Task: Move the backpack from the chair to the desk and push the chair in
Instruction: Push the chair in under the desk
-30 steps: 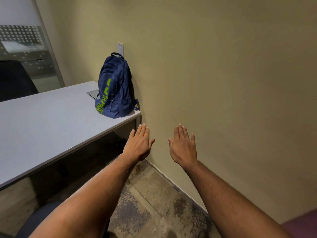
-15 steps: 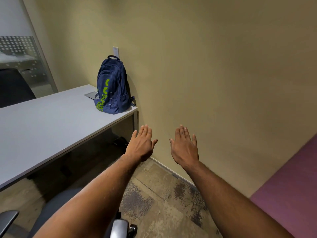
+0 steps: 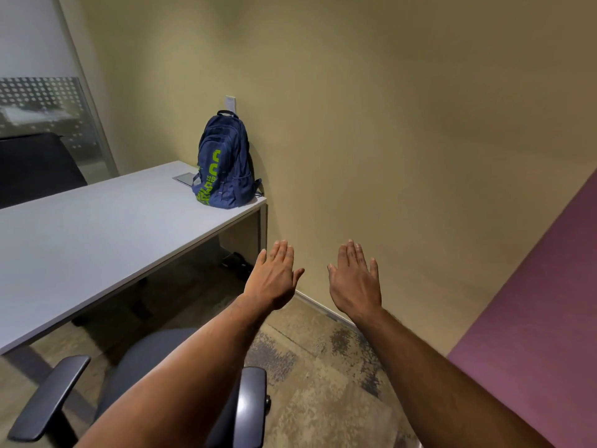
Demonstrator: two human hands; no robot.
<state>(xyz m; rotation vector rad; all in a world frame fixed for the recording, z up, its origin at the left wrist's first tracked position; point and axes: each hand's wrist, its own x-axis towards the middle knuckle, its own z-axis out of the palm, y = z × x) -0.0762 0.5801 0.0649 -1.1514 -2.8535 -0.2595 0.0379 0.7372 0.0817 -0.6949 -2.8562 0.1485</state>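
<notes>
A navy backpack point(image 3: 224, 164) with green lettering stands upright on the far right corner of the grey desk point(image 3: 97, 234), leaning against the beige wall. The grey office chair point(image 3: 145, 360) sits below my arms at the bottom left, its seat partly under the desk edge, with both armrests showing. My left hand point(image 3: 274, 279) and my right hand point(image 3: 353, 279) hover side by side in the air, palms down, fingers extended, holding nothing. Both are well short of the backpack and above the floor.
A flat grey plate point(image 3: 185, 179) lies on the desk beside the backpack. A dark chair back point(image 3: 35, 166) stands behind the desk on the left, in front of a frosted glass panel point(image 3: 48, 108). A purple surface point(image 3: 542, 318) fills the right.
The view has pulled back and tilted down, bringing the chair's seat and armrests into sight. The backpack appears farther away. Both hands stay open, side by side.
</notes>
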